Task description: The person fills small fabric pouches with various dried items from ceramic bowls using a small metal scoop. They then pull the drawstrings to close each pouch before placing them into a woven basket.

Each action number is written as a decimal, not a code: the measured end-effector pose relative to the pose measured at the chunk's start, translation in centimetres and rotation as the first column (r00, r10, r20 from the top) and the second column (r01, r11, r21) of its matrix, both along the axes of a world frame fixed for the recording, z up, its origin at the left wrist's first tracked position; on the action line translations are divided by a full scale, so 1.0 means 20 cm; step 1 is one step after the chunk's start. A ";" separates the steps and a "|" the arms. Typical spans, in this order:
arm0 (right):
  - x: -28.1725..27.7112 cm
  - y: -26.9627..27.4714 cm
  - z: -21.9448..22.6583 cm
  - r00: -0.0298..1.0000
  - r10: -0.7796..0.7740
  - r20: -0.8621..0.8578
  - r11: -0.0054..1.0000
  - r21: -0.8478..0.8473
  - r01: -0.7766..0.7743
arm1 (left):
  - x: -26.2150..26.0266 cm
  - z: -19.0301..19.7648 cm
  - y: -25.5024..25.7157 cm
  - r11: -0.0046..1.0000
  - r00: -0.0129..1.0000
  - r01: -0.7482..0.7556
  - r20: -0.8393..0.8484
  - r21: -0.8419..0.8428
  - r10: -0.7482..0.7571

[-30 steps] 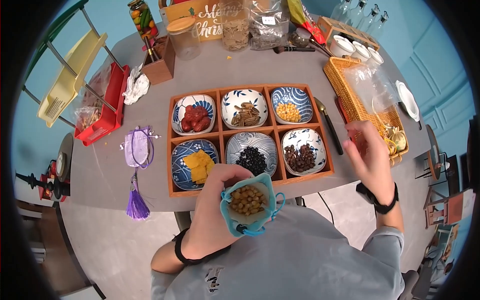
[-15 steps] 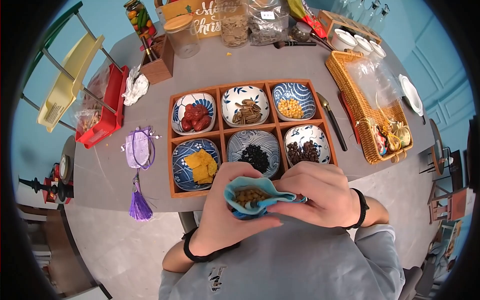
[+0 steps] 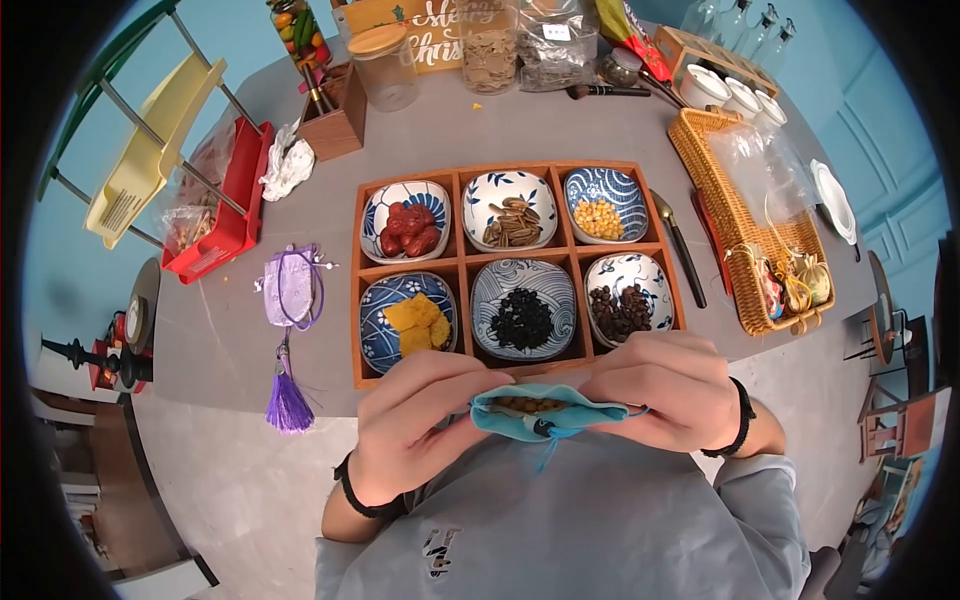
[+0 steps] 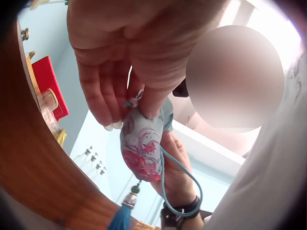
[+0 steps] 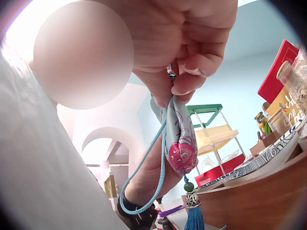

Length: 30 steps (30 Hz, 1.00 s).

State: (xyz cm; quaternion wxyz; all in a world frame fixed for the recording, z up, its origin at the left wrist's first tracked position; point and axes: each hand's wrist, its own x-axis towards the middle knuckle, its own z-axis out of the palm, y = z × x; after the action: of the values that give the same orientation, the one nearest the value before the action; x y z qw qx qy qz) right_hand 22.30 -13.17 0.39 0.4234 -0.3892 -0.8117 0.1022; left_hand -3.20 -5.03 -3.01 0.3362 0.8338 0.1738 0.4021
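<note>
A light blue pouch (image 3: 520, 424) with small brown pieces inside is held in front of the person's body, its mouth partly drawn flat. The left hand (image 3: 415, 420) pinches one end of its rim, and the right hand (image 3: 665, 395) pinches the other. In the left wrist view the pouch (image 4: 141, 146) hangs from the left fingers, showing a pink pattern, a blue cord loop and a tassel (image 4: 122, 215). The right wrist view shows the pouch (image 5: 181, 139) below the right thumb and fingers. Just beyond the hands sits a wooden compartment tray (image 3: 460, 262) of patterned bowls.
A purple pouch (image 3: 291, 288) with a tassel lies left of the tray. On the right are a dark-handled tool (image 3: 684, 262) and a wicker basket (image 3: 720, 205). A red bin (image 3: 240, 212) stands at left; jars, including a lidded one (image 3: 388, 80), line the back.
The right hand came in from the right and took hold of the pouch's rim. The pouch mouth, round and wide before, is now stretched narrow between both hands.
</note>
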 end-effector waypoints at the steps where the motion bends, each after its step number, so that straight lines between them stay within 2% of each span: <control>1: 0.00 0.00 -0.01 1.000 -0.002 0.001 1.000 0.005 0.002 | -0.01 0.01 0.01 0.997 0.999 -0.020 -0.026 0.073 0.022; 4: 0.02 -0.01 -0.01 1.000 -0.002 -0.004 1.000 -0.021 0.002 | -0.05 0.02 0.02 0.987 0.998 -0.024 -0.048 0.161 0.032; 8: 0.04 -0.03 0.00 0.999 0.013 0.040 0.998 -0.065 -0.010 | -0.07 0.02 0.03 0.981 0.999 -0.010 -0.037 0.194 0.018; 11: 0.05 -0.04 -0.01 0.999 0.012 0.045 1.000 -0.028 -0.011 | -0.10 0.05 0.02 0.977 0.998 -0.035 -0.045 0.210 0.045; 14: 0.07 -0.05 0.05 0.997 -0.008 0.073 0.998 -0.065 0.013 | -0.13 0.08 0.02 0.972 0.994 -0.083 -0.052 0.218 0.097; 21: 0.11 -0.08 0.09 0.975 -0.088 0.202 0.996 0.007 0.088 | -0.20 0.11 0.05 0.959 0.988 -0.097 -0.091 0.265 0.125; 27: 0.21 -0.11 0.10 0.960 -0.145 0.238 0.989 0.025 0.143 | -0.31 0.15 0.07 0.915 0.950 -0.179 -0.177 0.363 0.256; 30: 0.21 -0.13 0.11 0.961 -0.153 0.231 0.988 0.005 0.156 | -0.30 0.16 0.07 0.922 0.960 -0.135 -0.183 0.362 0.213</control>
State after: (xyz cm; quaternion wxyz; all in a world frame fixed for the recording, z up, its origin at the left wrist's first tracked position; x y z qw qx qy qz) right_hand 26.60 -15.85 2.52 0.3305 -0.4632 -0.8218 0.0283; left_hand -9.24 -3.63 0.18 0.1258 0.9001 0.2101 0.3603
